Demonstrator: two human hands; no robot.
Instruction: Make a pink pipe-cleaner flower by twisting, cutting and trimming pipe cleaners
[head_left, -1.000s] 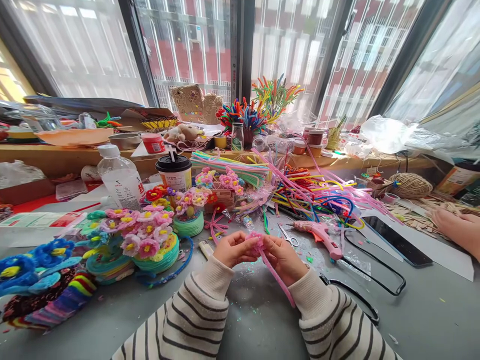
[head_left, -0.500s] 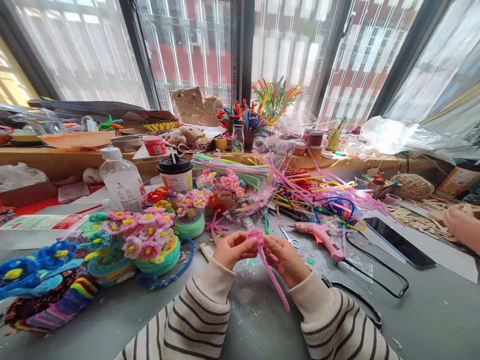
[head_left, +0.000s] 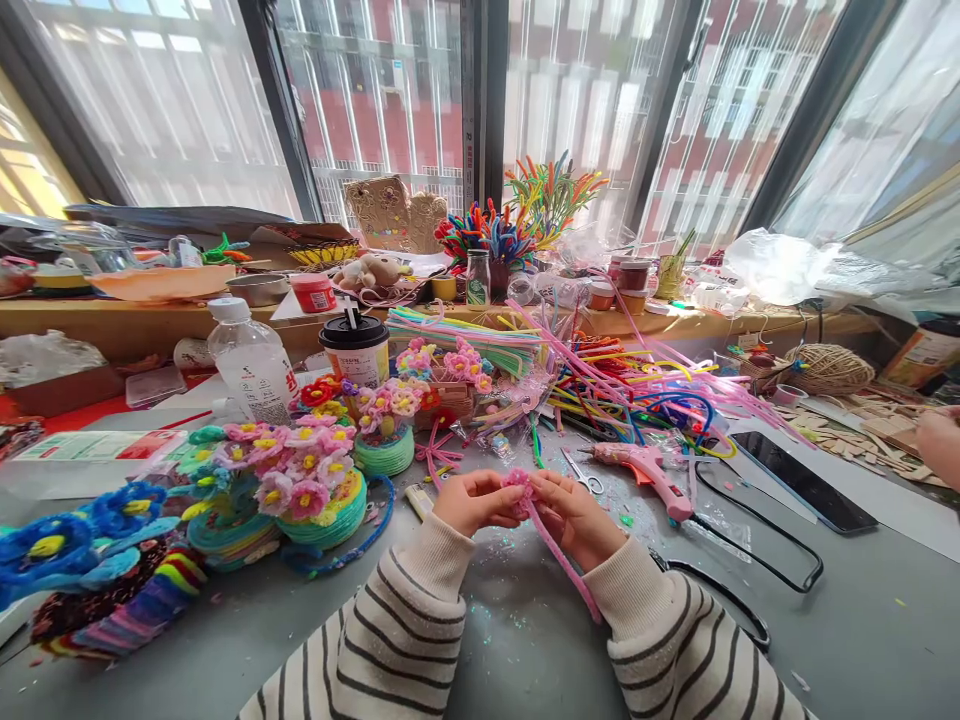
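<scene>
Left grip (head_left: 471,503), right grip (head_left: 581,518): pink chenille (head_left: 562,558) | littered grey table (head_left: 517,665) | windows (head_left: 577,100)

Bright daylight is streaming through windows (head_left: 390,90) across the top of the frame, glaring off crumpled plastic (head_left: 772,265) at upper right. Wide-angle distortion is splaying the window frames (head_left: 281,110) outward and stretching a blue flower (head_left: 45,547) at lower left.

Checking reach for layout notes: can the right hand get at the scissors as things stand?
Probably yes: the scissors lie just beyond the right hand, handles uncovered. That hand holds the pink fuzzy piece, though, so it would likely need to let go first.
</scene>
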